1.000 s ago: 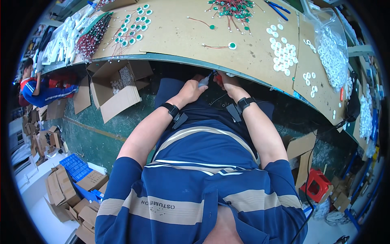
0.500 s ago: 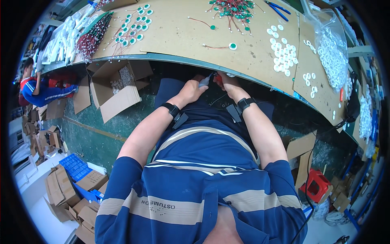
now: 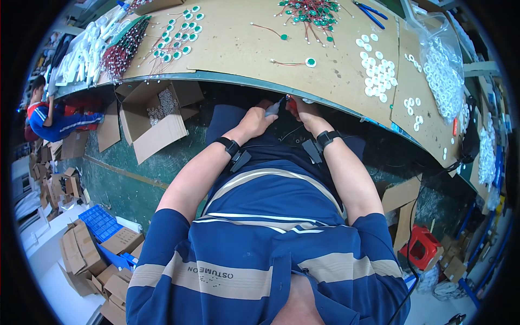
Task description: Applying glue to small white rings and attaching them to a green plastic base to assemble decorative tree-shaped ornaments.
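Note:
Just below the table's front edge, my left hand (image 3: 254, 123) is closed around a pale grey tapered object (image 3: 272, 109) with a narrow dark tip pointing toward my right hand. My right hand (image 3: 307, 114) grips a red object (image 3: 292, 104), mostly covered by the fingers and too small to identify. The two held things are close together; whether they touch I cannot tell. On the table above lie a green-and-white disc (image 3: 310, 62) with red wires and a smaller green disc (image 3: 284, 37) with its own wire.
The brown tabletop (image 3: 233, 54) carries green wired discs (image 3: 177, 37), a wired heap (image 3: 314, 15), blue-handled pliers (image 3: 370, 14), white discs (image 3: 379, 73) and a bag of white rings (image 3: 441, 76). An open carton (image 3: 157, 127) stands lower left. A co-worker (image 3: 43, 116) sits far left.
The red object and my right fingers have shifted very slightly under the table edge. All else looks the same.

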Action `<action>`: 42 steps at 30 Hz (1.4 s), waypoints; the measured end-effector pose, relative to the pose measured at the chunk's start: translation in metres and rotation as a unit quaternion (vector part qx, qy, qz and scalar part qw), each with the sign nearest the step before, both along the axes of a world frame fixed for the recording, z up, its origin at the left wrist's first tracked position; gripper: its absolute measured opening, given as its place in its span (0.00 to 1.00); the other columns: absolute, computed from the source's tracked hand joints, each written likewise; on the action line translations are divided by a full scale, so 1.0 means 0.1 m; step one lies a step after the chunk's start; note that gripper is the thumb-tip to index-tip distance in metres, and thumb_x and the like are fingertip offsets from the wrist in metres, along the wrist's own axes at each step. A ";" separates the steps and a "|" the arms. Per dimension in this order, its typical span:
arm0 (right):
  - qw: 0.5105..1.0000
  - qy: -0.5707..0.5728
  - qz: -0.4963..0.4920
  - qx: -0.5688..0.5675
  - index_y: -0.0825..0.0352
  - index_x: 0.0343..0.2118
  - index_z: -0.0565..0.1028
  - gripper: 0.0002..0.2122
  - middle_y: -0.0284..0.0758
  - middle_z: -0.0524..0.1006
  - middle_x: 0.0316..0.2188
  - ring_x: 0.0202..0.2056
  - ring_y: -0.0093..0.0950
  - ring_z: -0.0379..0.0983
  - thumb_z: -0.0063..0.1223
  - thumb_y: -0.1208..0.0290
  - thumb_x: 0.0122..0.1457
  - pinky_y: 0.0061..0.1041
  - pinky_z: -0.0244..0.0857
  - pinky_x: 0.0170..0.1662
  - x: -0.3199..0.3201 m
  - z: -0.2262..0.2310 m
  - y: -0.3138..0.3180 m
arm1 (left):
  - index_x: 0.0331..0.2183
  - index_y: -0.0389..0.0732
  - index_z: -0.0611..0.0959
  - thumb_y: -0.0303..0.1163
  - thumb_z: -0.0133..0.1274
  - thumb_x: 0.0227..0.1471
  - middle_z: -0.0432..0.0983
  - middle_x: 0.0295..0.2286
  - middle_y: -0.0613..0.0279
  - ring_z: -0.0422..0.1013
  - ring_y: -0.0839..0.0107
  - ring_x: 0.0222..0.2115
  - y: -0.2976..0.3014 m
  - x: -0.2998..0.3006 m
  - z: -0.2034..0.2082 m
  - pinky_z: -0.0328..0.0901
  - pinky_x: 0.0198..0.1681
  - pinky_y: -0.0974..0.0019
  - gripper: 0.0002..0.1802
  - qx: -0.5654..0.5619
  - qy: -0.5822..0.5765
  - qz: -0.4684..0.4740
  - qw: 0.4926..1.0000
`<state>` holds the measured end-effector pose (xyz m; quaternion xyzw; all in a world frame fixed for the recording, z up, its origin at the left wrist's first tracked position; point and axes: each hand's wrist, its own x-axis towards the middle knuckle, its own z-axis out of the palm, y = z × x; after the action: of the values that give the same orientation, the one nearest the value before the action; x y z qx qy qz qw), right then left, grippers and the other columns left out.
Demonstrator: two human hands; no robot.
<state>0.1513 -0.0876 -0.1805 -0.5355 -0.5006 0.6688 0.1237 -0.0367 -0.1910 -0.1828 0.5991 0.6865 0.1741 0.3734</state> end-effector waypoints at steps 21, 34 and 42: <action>1.000 0.009 0.001 0.003 0.56 0.32 0.79 0.20 0.23 0.79 0.23 0.20 0.14 0.67 0.45 0.46 0.70 0.18 0.54 0.23 -0.04 0.04 0.00 | 0.52 0.35 0.76 0.41 0.60 0.59 0.79 0.39 0.33 0.76 0.39 0.44 -0.04 0.00 -0.09 0.70 0.48 0.50 0.26 0.062 -0.021 0.011 0.998; 1.000 0.003 -0.012 -0.019 0.57 0.33 0.79 0.21 0.23 0.79 0.22 0.21 0.14 0.67 0.44 0.44 0.70 0.19 0.54 0.24 -0.02 0.08 -0.01 | 0.52 0.35 0.76 0.40 0.60 0.59 0.80 0.40 0.35 0.76 0.40 0.45 -0.03 0.02 -0.08 0.70 0.49 0.51 0.26 0.047 -0.016 0.013 0.999; 1.000 -0.003 0.012 -0.005 0.58 0.29 0.79 0.24 0.23 0.77 0.21 0.20 0.15 0.67 0.43 0.43 0.70 0.19 0.54 0.23 0.01 0.00 0.01 | 0.52 0.35 0.76 0.39 0.61 0.58 0.79 0.42 0.35 0.75 0.39 0.46 -0.03 0.01 -0.02 0.70 0.50 0.52 0.25 0.017 -0.059 -0.002 0.998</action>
<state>0.1519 -0.0870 -0.1808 -0.5318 -0.5038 0.6715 0.1116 -0.0354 -0.1938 -0.1852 0.5949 0.6592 0.2202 0.4037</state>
